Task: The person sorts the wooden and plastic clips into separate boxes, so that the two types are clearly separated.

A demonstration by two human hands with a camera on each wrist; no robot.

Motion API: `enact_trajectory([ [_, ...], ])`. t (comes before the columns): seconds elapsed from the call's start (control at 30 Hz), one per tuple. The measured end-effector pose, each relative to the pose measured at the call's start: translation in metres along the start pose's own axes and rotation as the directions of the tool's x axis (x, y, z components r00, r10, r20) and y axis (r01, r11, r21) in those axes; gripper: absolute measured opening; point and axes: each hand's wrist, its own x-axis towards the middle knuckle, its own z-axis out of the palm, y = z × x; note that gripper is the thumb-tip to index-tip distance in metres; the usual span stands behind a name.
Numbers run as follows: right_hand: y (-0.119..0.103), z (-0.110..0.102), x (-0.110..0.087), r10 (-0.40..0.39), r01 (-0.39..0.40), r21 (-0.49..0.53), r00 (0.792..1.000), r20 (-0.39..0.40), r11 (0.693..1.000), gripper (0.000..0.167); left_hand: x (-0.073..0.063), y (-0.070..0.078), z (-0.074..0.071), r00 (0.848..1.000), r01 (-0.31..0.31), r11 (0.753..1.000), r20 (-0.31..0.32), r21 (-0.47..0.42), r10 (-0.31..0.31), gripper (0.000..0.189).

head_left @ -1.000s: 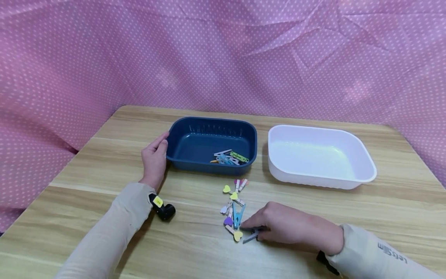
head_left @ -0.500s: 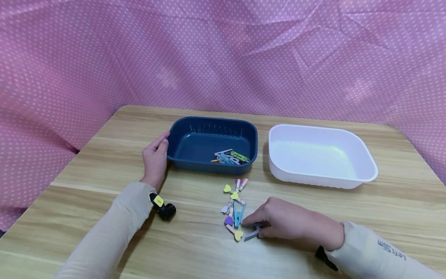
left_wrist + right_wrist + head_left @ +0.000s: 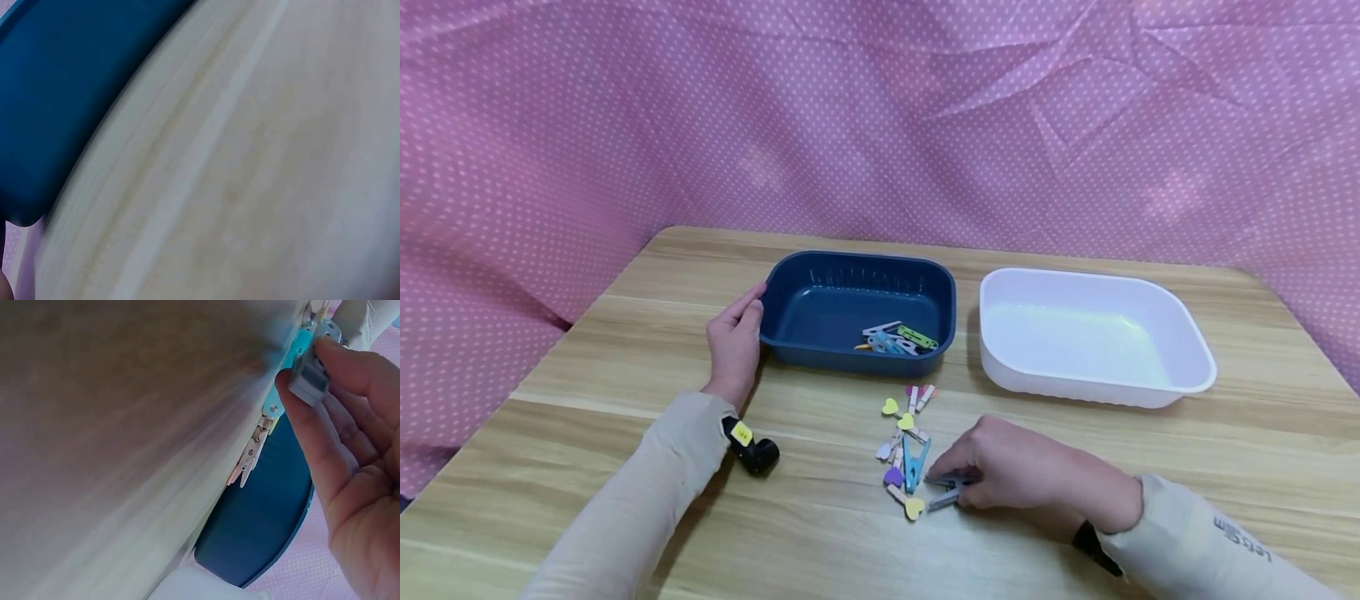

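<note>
Right hand (image 3: 1017,467) is pinching a grey clip (image 3: 311,378) low at the counter (image 3: 820,508), beside a blue clip (image 3: 914,465). The grey clip is likely handling light and stiff, calling for pinching across its sides. Left hand (image 3: 734,340) is touching the navy tray (image 3: 857,362); whether clenching, I cannot tell.

Left sleeve (image 3: 625,500): pale beige, long
Right sleeve (image 3: 1180,529): matching beige, dark lettering (image 3: 1240,537)
Left wrist camera (image 3: 762,456): black, rounded, yellow sticker (image 3: 742,432)
Right wrist camera (image 3: 1097,550): black, partly hidden
</note>
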Motion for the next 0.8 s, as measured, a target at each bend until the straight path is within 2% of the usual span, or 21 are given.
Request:
enact_trajectory([
  [0.4, -0.0012, -0.0037, 0.0011, 0.003, -0.001, 0.014, 0.989, -0.145, 1.000, 0.028, -0.0005, 0.0012, -0.0003, 1.000, 0.004, 1.000, 0.002, 0.007, -0.004, 0.030],
  [0.63, 0.0012, -0.0065, 0.0028, 0.031, -0.018, 0.055, 0.964, -0.264, 0.998, 0.027, -0.0007, 0.0013, 0.0001, 1.000, 0.006, 1.000, -0.008, 0.013, -0.006, 0.030],
  [0.8, 0.0025, -0.0073, 0.0033, 0.014, 0.003, 0.052, 0.945, -0.327, 0.999, 0.028, -0.0012, 0.0018, 0.0000, 1.000, 0.007, 1.000, -0.006, 0.008, -0.007, 0.030],
])
